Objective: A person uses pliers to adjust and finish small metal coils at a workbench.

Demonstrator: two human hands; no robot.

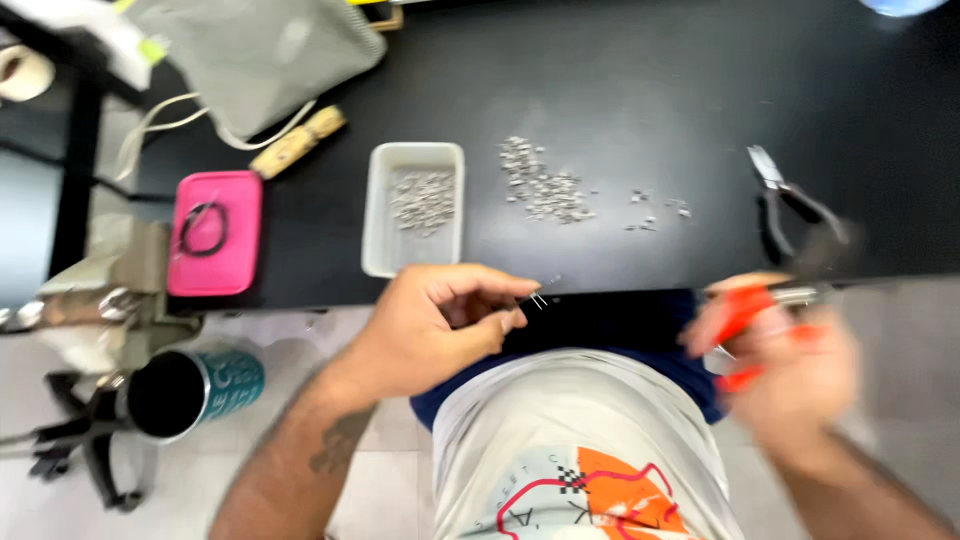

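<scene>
Nearest you, your left hand is pinching a small metal pin piece between thumb and fingertips, just off the near edge of the black table. The piece's long axis is pointing right and slightly away, toward your right hand. That hand is blurring badly; it is probably closing around orange-handled pliers, tips aiming left at the piece. The two hands are sitting apart, the left one nearer the piece.

Farther out, a white tray is holding more small metal parts, a loose pile of parts is lying right of it, and dark pliers are resting further right.
</scene>
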